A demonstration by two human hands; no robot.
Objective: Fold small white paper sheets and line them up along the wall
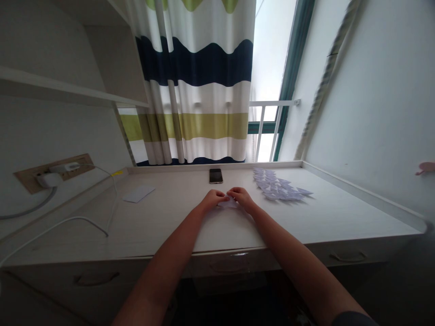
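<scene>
A small piece of white paper lies low over the desk between my two hands. My left hand pinches its left side near the top. From the other side my right hand grips the paper, fingers bent and close to the left thumb. The paper looks folded, but its exact shape is partly hidden by my fingers. To the right sits a group of several folded white paper pieces with pointed ends, laid in overlapping rows. A flat stack of white paper rests at the left of the desk.
A dark phone lies beyond my hands. White cables run over the desk's left side from chargers in a wall socket. A raised rim borders the white desk. A striped curtain hangs behind it.
</scene>
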